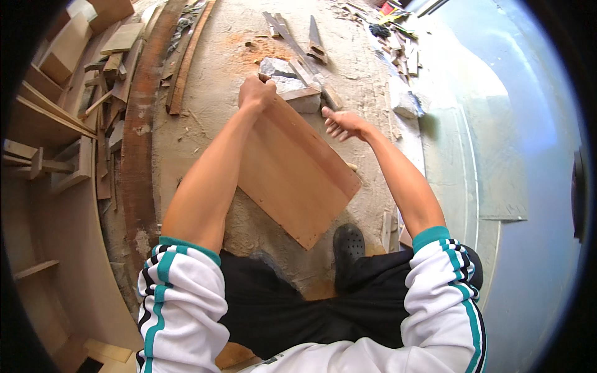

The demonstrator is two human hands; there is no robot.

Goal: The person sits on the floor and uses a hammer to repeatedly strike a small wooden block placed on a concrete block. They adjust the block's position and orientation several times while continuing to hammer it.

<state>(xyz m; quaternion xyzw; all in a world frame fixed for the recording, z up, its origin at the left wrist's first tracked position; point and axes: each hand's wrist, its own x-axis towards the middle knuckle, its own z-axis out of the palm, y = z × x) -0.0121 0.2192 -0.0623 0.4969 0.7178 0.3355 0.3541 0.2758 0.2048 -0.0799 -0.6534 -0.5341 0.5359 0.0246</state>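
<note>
A flat brown wooden board (292, 174) leans at a slant in front of me, its lower corner close to my shoes. My left hand (256, 93) is closed around the board's upper left corner. A small dark bit shows by its fingertips, too small to name. To the right of the board hovers my right hand (346, 124), thumb raised apart from loosely curled fingers, with nothing visible in it. Just beyond the board's top edge lie a grey stone block (305, 102) and a whitish broken block (277, 67).
Past the blocks lie a long narrow strip (286, 38) and a tapered blade-like tool (314, 37) by some sawdust (270, 46). A thick brown plank (142, 130), wood scraps (115, 62) and an open wooden cabinet (56, 248) stand left. A blue-grey surface (522, 267) borders the right.
</note>
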